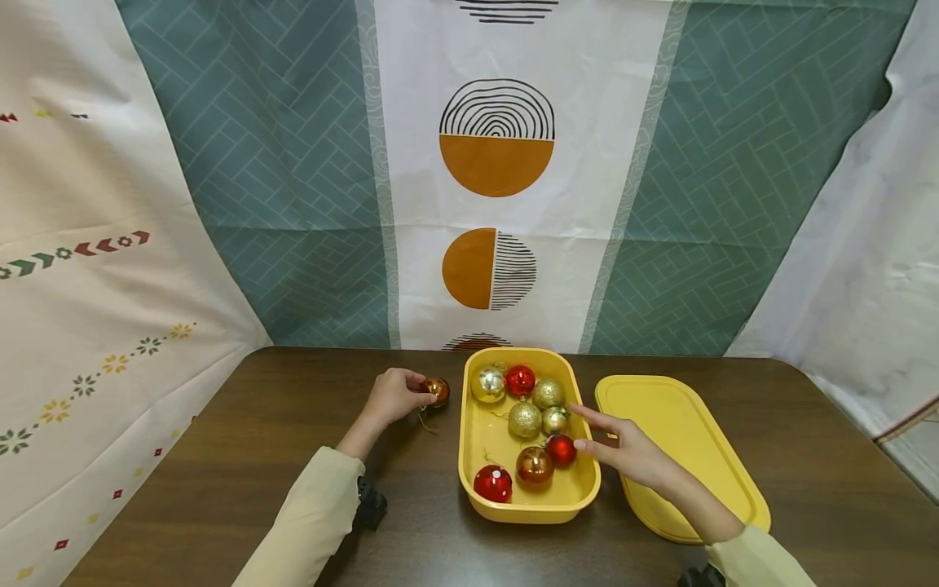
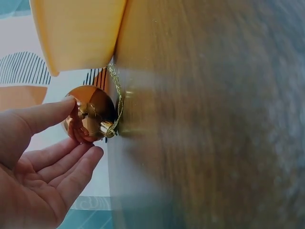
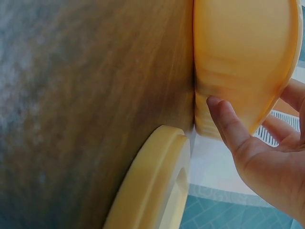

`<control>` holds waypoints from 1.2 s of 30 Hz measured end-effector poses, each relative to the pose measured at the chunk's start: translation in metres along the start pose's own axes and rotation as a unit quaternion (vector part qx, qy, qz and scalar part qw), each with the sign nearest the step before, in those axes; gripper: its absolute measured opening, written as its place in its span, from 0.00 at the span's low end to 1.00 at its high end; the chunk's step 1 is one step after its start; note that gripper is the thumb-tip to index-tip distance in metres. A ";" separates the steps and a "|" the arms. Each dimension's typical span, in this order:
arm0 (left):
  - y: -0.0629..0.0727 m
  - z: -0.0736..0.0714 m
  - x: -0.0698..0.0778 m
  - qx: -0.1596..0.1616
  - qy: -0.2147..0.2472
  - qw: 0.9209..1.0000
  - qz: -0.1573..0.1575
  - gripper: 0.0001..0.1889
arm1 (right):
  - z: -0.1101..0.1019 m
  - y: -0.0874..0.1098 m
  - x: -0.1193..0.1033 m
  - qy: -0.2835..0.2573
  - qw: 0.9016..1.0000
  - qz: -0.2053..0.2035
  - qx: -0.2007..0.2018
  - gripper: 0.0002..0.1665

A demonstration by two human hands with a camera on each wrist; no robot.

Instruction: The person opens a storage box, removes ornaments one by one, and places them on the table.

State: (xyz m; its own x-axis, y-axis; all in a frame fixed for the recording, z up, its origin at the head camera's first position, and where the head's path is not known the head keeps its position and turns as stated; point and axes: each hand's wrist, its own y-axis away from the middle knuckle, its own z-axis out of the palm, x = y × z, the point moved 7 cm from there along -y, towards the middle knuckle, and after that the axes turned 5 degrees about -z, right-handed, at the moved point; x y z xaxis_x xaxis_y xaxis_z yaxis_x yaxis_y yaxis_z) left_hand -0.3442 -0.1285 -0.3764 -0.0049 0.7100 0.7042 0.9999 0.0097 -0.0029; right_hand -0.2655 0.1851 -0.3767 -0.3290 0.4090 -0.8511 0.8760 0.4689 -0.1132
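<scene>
A shiny copper Christmas ball (image 2: 93,112) with a gold cap and a gold string loop is pinched between the thumb and fingers of my left hand (image 1: 396,395), just left of the yellow container. In the left wrist view the ball is close over the table, its string trailing toward the wood. My right hand (image 1: 634,448) is at the container's right side, fingers extended and spread. Its fingertips overlap the rim of the yellow container (image 1: 469,456), near a red ball (image 1: 561,450). Seen from the right wrist, its thumb (image 3: 224,119) lies along the container's outer wall.
Inside the container are several balls, including a glossy red ball (image 1: 493,483), a copper ball (image 1: 535,466) and a glittery gold ball (image 1: 524,420). A yellow lid (image 1: 675,448) lies to the right on the dark wooden table (image 1: 220,489). Patterned cloth (image 1: 308,179) hangs behind.
</scene>
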 end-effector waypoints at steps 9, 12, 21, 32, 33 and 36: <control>0.000 -0.004 0.001 0.010 0.003 1.000 0.006 0.23 | 0.000 0.000 0.000 -0.001 1.000 0.003 0.001 0.35; 0.005 -0.007 0.012 0.022 0.017 0.999 0.017 0.25 | 0.000 0.000 0.000 0.000 1.000 0.002 0.002 0.35; 0.048 0.014 0.070 -0.011 0.074 0.990 0.121 0.24 | -0.001 0.000 0.000 0.000 1.000 0.001 0.004 0.35; 0.080 0.057 0.104 -0.131 0.084 0.969 0.190 0.22 | 0.002 0.000 -0.001 -0.022 1.000 -0.013 -0.004 0.35; 0.081 0.061 0.105 -0.138 0.077 0.969 0.192 0.22 | 0.002 0.000 -0.001 -0.026 1.000 -0.014 -0.005 0.35; 0.084 0.071 0.109 -0.157 0.047 0.967 0.192 0.23 | 0.002 0.000 -0.001 -0.028 1.000 -0.013 -0.006 0.35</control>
State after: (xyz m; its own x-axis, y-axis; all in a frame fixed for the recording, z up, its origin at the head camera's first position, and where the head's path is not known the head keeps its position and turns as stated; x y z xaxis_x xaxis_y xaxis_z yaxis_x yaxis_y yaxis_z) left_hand -0.2615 -0.0006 -0.3503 0.3542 0.5508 0.7557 0.8810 -0.4677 -0.0721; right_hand -0.2648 0.1829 -0.3774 -0.3317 0.3521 -0.8752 0.8625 0.4890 -0.1301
